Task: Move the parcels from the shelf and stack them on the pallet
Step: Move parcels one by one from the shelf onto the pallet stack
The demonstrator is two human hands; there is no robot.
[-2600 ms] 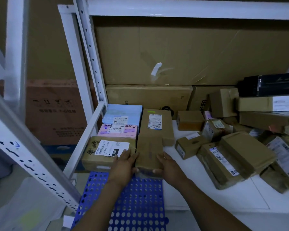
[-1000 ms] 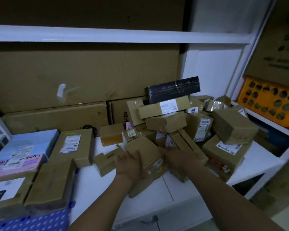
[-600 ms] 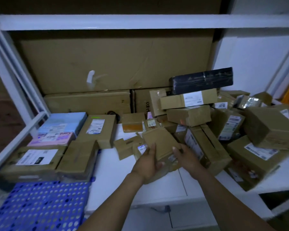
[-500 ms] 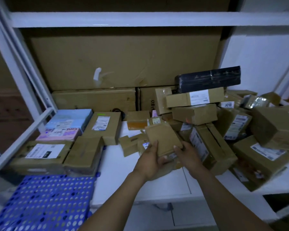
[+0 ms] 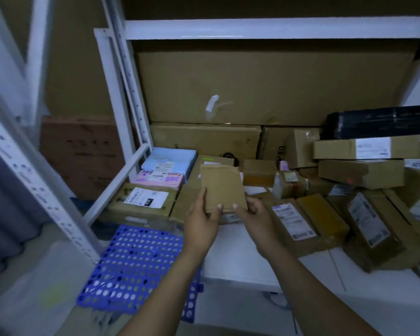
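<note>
I hold a small brown cardboard parcel (image 5: 221,186) in the air with both hands. My left hand (image 5: 201,218) grips its lower left edge, thumb on top. My right hand (image 5: 251,213) grips its lower right corner. The parcel hangs over the seam between the blue perforated pallet (image 5: 134,270) and the white shelf (image 5: 243,253). On the pallet's far side lie a labelled brown box (image 5: 143,202), a pink parcel (image 5: 159,179), a light blue parcel (image 5: 170,158) and brown boxes partly hidden behind the held parcel. A heap of brown parcels (image 5: 364,214) covers the shelf at right.
White slotted shelf uprights (image 5: 121,93) rise left of the pallet, and a slanted white post (image 5: 34,187) crosses the left foreground. A shelf beam (image 5: 277,27) runs overhead. Large flat cartons (image 5: 264,86) line the back wall. A black wrapped box (image 5: 378,122) tops the heap.
Both hands lifted the small brown parcel off the heap on the shelf and carried it left toward the pallet. My view swung left with it.
</note>
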